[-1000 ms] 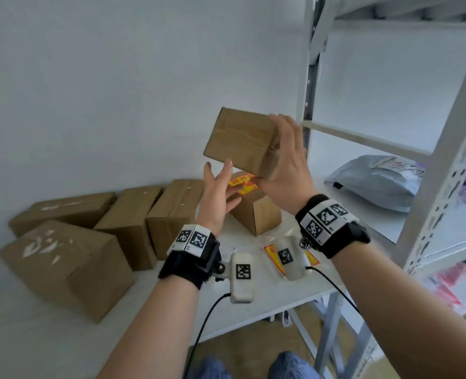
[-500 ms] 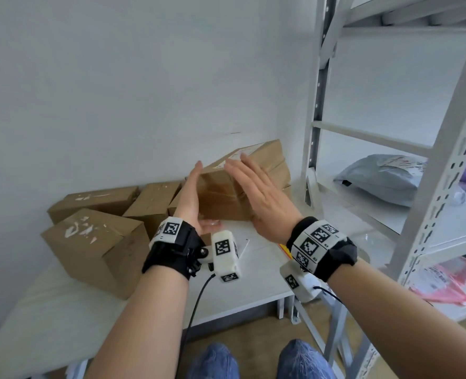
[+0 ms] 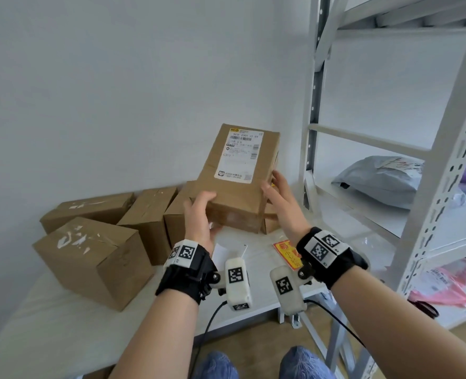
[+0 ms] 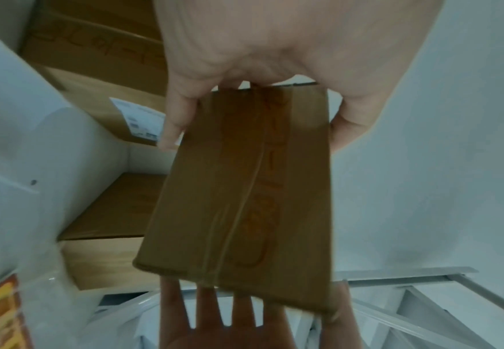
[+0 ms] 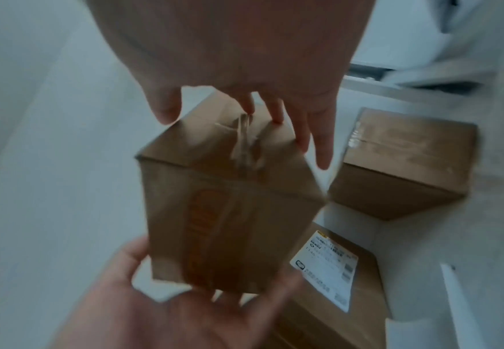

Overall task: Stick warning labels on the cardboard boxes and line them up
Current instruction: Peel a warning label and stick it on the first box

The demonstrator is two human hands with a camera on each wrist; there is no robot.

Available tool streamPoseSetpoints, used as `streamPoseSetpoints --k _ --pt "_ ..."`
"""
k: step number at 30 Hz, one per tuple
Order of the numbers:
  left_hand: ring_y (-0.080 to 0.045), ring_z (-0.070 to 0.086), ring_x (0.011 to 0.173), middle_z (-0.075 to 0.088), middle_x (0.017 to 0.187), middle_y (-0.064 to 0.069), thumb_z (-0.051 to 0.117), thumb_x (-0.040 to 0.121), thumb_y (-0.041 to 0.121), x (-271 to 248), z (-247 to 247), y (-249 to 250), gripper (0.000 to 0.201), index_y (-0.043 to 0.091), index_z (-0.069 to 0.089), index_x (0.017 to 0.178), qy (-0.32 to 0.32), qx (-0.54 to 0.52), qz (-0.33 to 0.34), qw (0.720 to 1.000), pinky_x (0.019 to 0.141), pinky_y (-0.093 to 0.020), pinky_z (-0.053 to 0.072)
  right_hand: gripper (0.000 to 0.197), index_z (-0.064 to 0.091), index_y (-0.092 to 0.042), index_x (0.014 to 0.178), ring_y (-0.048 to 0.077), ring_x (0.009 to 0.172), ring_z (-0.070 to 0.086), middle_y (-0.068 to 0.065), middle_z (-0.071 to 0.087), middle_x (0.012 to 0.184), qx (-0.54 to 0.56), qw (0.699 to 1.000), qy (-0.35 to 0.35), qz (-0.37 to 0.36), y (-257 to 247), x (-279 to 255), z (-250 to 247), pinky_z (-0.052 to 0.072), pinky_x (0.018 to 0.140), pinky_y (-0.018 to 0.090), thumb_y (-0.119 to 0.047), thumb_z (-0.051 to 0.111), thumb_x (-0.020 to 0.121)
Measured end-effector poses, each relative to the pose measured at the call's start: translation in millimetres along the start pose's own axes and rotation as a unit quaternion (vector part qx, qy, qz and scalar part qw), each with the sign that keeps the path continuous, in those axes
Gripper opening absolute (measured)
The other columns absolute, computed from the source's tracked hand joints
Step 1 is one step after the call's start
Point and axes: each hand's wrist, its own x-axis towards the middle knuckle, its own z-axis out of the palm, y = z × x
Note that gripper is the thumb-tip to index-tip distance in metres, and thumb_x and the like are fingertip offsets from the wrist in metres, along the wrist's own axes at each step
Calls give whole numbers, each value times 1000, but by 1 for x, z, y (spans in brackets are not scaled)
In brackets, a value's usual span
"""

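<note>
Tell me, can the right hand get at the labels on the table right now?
Probably not yet: the right hand supports the box together with the left hand. The labels lie bare on the table just under its wrist, so letting go should suffice.

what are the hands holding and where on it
The cardboard box: left hand grips its left end, right hand presses flat on its right end.
</note>
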Motion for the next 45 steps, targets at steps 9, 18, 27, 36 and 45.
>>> streamPoseSetpoints --k 9,18,27,36,45 --pt "-21 51 107 55 108 1 64 61 39 -4 -3 -33 57 20 52 113 -4 83 -43 996 94 -49 49 79 36 -29 147 16 123 57 -4 54 139 25 998 38 51 24 4 -4 51 93 32 -41 62 74" --pt "-20 69 96 73 106 -4 50 87 66 3 -9 -17 51 23 67 109 16 109 -19 994 77 -34 55 32 66 -37 116 16 108 67 -7 72 116 50 995 27 77 29 -5 -5 54 89 30 -25 53 89" --pt "-28 64 102 67 106 -10 74 64 68 4 -23 -14 63 16 52 92 49 224 19 973 96 -47 50 22 57 -19 73 27 84 55 2 59 80 -116 982 19 149 55 -4 0 41 77 39 -32 40 77" --pt "-13 56 80 57 90 4 80 69 56 2 -5 -23 57 18 50 100 76 341 45 936 77 -36 51 25 74 -19 101 27 103 66 5 74 103 -171 971 -8 166 78 -4 1 53 94 47 -23 50 96" --pt "-3 53 74 56 88 11 81 73 48 12 4 -36 46 21 56 101 99 396 48 912 55 -24 37 25 72 -30 95 23 108 65 2 73 109 -117 981 -8 153 76 1 -2 49 101 50 -24 48 99"
